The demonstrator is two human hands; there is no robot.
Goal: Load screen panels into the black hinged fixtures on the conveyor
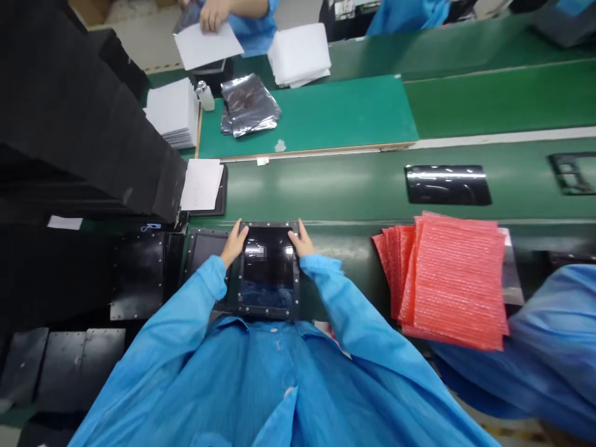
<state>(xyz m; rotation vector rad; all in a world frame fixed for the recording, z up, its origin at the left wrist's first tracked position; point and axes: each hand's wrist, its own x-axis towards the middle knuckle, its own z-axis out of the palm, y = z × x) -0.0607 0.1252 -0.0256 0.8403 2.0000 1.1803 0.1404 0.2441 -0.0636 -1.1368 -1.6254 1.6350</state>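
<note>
Left hand and right hand grip opposite upper edges of the riveted black tray, its glossy panel face up, near the torso. Good handling calls for a level tray and thumbs only on the frame.

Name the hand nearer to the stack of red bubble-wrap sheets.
Right. The right hand, on the studded black rectangular frame's right edge, is left of the stack; the left hand, at the frame's left edge, is farther left.
</note>
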